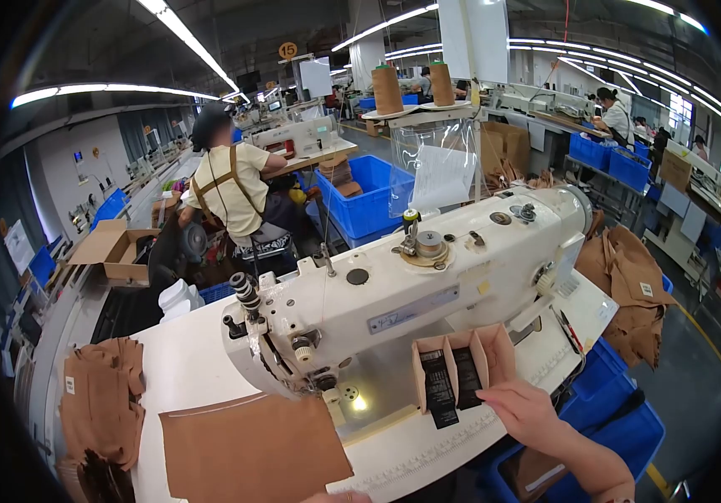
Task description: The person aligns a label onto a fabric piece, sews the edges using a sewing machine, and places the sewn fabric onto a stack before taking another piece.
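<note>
A brown leather panel (255, 448) lies flat on the white table, left of the sewing machine's (410, 277) needle area. My right hand (528, 412) is at the front of a small pink divided box (494, 352); its thumb and forefinger are together at the black labels (467, 377) in the middle compartment. Whether a label is between the fingertips is too small to tell. More black labels (438, 387) stand in the left compartment. Only a sliver of my left hand (337, 498) shows at the bottom edge, by the panel's lower right corner; its fingers are hidden.
Stacked brown pieces (102, 394) hang over the table's left edge. Red-handled scissors (570, 331) lie right of the machine. Blue bins (603, 436) stand below at the right, near more brown leather (628, 293). A co-worker (239, 180) sits beyond the machine.
</note>
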Available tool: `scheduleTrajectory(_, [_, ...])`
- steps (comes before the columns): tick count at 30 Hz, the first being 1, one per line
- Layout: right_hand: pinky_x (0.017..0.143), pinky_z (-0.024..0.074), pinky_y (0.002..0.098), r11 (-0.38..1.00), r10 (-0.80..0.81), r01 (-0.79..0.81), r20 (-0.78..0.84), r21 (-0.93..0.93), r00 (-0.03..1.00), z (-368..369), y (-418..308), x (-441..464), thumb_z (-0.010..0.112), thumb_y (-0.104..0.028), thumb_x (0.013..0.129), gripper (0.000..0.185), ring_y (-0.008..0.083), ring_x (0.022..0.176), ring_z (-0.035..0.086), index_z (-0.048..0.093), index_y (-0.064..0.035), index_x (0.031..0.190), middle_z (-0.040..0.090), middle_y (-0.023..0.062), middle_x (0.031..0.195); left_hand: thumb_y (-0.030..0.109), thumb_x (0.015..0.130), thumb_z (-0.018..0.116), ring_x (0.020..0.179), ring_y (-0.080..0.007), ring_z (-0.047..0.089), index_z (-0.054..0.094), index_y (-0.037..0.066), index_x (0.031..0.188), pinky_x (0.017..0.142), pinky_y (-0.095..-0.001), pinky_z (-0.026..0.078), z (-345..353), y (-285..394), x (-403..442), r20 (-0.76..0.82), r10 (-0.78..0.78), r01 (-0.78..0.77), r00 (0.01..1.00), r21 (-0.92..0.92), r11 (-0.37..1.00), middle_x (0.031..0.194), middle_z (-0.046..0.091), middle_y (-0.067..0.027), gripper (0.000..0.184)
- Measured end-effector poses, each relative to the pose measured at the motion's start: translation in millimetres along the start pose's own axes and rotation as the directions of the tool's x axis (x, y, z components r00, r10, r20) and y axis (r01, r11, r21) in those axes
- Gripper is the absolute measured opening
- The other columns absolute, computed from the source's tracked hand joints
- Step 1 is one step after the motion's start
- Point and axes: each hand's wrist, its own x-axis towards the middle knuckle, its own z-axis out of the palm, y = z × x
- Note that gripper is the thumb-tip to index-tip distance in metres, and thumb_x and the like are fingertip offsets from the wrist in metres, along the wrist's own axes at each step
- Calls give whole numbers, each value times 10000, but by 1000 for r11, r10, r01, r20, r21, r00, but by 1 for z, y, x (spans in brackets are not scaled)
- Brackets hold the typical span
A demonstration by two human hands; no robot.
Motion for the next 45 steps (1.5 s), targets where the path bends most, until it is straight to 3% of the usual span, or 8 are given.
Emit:
scheduleTrajectory(1, [725, 566, 328, 997, -73, 73, 1, 3, 997, -4, -2, -2, 758, 0, 776, 292, 237, 882, 679, 738, -75, 1058, 686, 52, 1027, 70, 893, 726, 848, -274, 672, 672, 65, 1264, 757, -361, 531, 8, -13, 7, -148, 65, -34, 987, 206, 978, 922, 711, -119, 375])
scheduleTrajectory(6, [820, 599, 312, 898, -428, 416, 66, 144, 901, -5, -14, -2, 808, -83, 768, 274, 230, 1014, 697, 736, -90, 1032, 684, 64, 1215, 65, 870, 784, 985, -213, 690, 748, 74, 1060, 973, -440, 507, -11, -40, 32, -75, 106, -120, 992, -210, 970, 1039, 738, -39, 194])
scheduleTrajectory(9, [847, 601, 325, 885, -413, 389, 43, 256, 910, 9, -28, 9, 824, -109, 753, 252, 246, 1070, 686, 735, -109, 989, 658, 76, 1281, 113, 934, 725, 1000, -198, 670, 734, 80, 1046, 888, -309, 514, -11, -46, 52, -226, 247, -284, 942, -147, 947, 1114, 698, -35, 117])
scheduleTrajectory(14, [851, 564, 338, 821, -432, 380, 29, 426, 901, 28, -34, 15, 822, -92, 736, 219, 250, 1082, 651, 738, -128, 934, 607, 98, 1364, 99, 918, 754, 1037, -170, 668, 752, 67, 1051, 994, -356, 486, -7, -67, 56, -36, -11, 0, 999, -292, 956, 1067, 732, -48, 136])
scheduleTrajectory(19, [772, 576, 308, 882, -293, 247, 55, 400, 955, 34, -40, 6, 750, 3, 781, 226, 250, 1014, 657, 722, -95, 983, 632, 121, 1317, 69, 932, 730, 952, -132, 690, 743, 57, 1085, 886, -281, 544, 5, -72, 42, -140, -262, 212, 955, -295, 932, 1051, 738, -53, 154])
scheduleTrajectory(24, [687, 563, 318, 885, 148, -174, 93, 432, 985, 54, -55, -16, 684, 8, 882, 263, 264, 847, 645, 618, -13, 1136, 708, 126, 1110, 52, 893, 745, 876, -183, 703, 728, 51, 1139, 776, -286, 573, 21, -80, 42, -438, -111, 164, 892, 84, 983, 1006, 728, -81, 247])
scheduleTrajectory(28, [711, 543, 361, 941, 147, -135, -17, 309, 989, 66, -67, -21, 699, -14, 867, 271, 268, 849, 632, 630, -31, 1128, 702, 108, 1050, 85, 881, 733, 804, -292, 682, 727, 56, 1094, 721, -367, 566, 30, -85, 43, -490, -12, 163, 871, 267, 950, 906, 712, -110, 215])
scheduleTrajectory(45, [795, 467, 396, 980, 170, -161, -67, 116, 983, 74, -82, -18, 706, -109, 872, 298, 224, 956, 630, 626, -66, 1156, 729, 2, 1056, 35, 821, 791, 714, -239, 653, 752, 34, 1050, 644, -335, 536, 41, -97, 43, -563, 133, 134, 816, 408, 903, 832, 708, -105, 232])
